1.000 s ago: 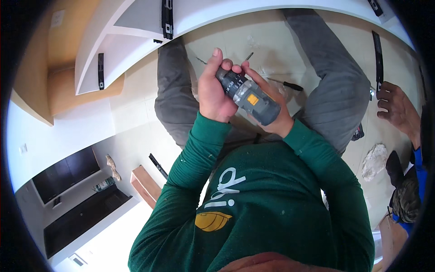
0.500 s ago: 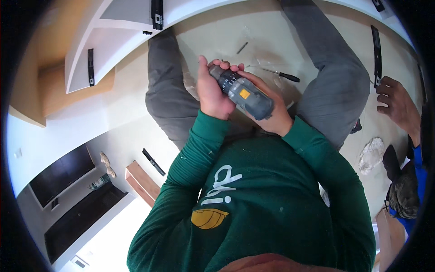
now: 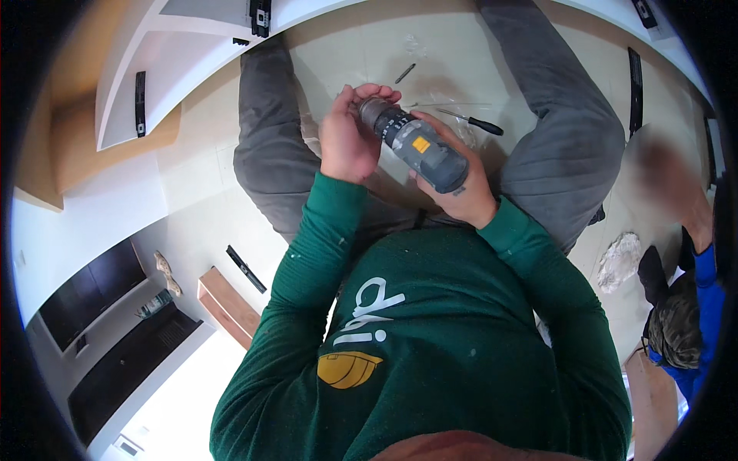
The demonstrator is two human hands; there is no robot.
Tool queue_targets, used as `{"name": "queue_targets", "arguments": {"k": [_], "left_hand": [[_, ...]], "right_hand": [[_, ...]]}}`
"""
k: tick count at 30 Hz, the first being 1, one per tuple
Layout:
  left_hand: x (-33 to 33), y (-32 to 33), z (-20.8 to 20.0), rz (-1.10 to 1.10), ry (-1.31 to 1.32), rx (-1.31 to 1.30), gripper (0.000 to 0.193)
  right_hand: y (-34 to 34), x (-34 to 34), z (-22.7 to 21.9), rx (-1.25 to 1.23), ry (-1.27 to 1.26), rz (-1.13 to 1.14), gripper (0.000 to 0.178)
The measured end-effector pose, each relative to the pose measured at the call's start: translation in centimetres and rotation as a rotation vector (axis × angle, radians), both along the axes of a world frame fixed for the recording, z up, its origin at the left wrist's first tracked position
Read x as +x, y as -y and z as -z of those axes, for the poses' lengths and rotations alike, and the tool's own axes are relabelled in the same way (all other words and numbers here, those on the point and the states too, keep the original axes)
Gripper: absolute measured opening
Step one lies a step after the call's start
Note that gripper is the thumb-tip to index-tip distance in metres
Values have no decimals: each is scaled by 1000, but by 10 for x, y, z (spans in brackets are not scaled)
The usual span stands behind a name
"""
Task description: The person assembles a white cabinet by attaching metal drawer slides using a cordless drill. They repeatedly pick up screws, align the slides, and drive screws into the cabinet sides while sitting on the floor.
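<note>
A grey-black cordless drill [image 3: 407, 134] with a yellow label is in my right hand [image 3: 475, 192], which wraps round it from the right. Its chuck [image 3: 374, 111] points up and left, toward my left hand [image 3: 348, 142]. The left fingers are curled at the front of the chuck, thumb drawn in close to them. What they pinch, if anything, is hidden. On the floor beyond the drill lie a small dark bit [image 3: 405, 73] and a screwdriver [image 3: 484, 125] with a black handle.
White cabinet panels [image 3: 177, 65] with black drawer slides [image 3: 140, 104] stand at the far left. Another slide [image 3: 636, 92] lies at the right, beside a co-worker's blurred hand [image 3: 665, 173]. A white cloth-like bundle [image 3: 619, 261] and a wooden box [image 3: 227, 303] rest on the floor.
My left palm has drawn back left from the drill, its thumb folding in toward the fingers. The drill has shifted slightly right. The co-worker's hand has moved off the slide.
</note>
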State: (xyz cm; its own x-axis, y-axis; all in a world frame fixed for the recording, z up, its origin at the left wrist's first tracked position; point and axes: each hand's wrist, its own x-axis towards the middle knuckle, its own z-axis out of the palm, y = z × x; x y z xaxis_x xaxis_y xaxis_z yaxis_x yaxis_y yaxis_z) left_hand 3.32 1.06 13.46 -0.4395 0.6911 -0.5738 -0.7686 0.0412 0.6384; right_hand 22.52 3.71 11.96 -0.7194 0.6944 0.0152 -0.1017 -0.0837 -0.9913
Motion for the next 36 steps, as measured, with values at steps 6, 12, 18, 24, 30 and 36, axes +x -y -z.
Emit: {"name": "queue_targets", "arguments": {"k": [6,12,18,24,30,36], "left_hand": [[-72,-18,98,363,-581,-593,54],[-66,-39,158,1051,-1693,-884,55],[-59,-80,111,948,-1839,-591,49],[-84,-92,152,1148,-1799,-479,39],[-84,-70,98,517,37,483,24],[14,-45,-31,47,-150,604,37]], "right_hand": [[-3,8,3,-5,17,170,79],[-13,15,7,-310,-83,288,66],[-20,18,4,-495,-165,342,45],[-28,22,-1,-661,-312,205,50],[-28,28,4,-852,-466,80,52],[-26,32,10,-790,-513,-56,63]]}}
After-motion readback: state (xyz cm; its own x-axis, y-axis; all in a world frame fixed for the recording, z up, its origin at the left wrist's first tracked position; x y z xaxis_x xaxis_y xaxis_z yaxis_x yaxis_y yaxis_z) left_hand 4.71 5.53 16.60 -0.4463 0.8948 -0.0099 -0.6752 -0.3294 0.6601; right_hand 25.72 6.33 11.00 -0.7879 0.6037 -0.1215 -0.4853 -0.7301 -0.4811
